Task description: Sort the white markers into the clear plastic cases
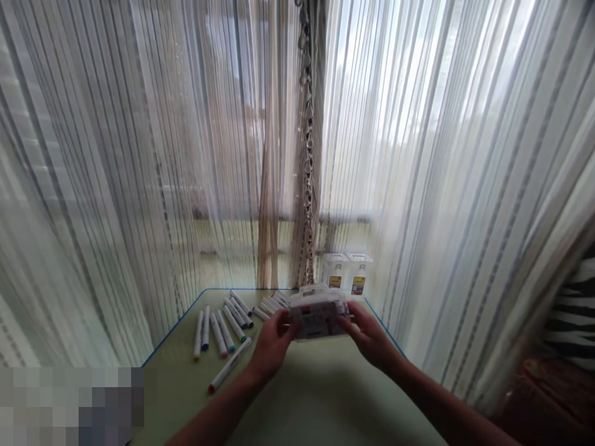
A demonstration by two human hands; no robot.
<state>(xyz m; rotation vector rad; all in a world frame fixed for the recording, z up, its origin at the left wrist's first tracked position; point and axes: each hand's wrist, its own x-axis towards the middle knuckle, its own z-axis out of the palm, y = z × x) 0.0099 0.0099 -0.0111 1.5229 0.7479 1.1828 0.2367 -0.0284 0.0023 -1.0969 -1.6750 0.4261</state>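
Between my two hands is a clear plastic case (318, 316) with a handle on top, lifted above the table and tilted. My left hand (276, 337) grips its left end, and my right hand (365, 331) grips its right end. What the case contains is too blurred to make out. To the left of my left hand lie several white markers (220, 334) with coloured ends, spread in loose groups. One red-tipped marker (230, 365) lies apart, nearer to me. More markers (274, 303) lie behind my left hand, partly hidden by it and the case.
The green table (307, 396) has a blue edge. Two clear containers (346, 272) with yellow labels stand at the back right. Striped sheer curtains (139, 155) hang just beyond the table, with a string of clear beads (308, 142). A zebra-striped fabric (569, 310) is at far right.
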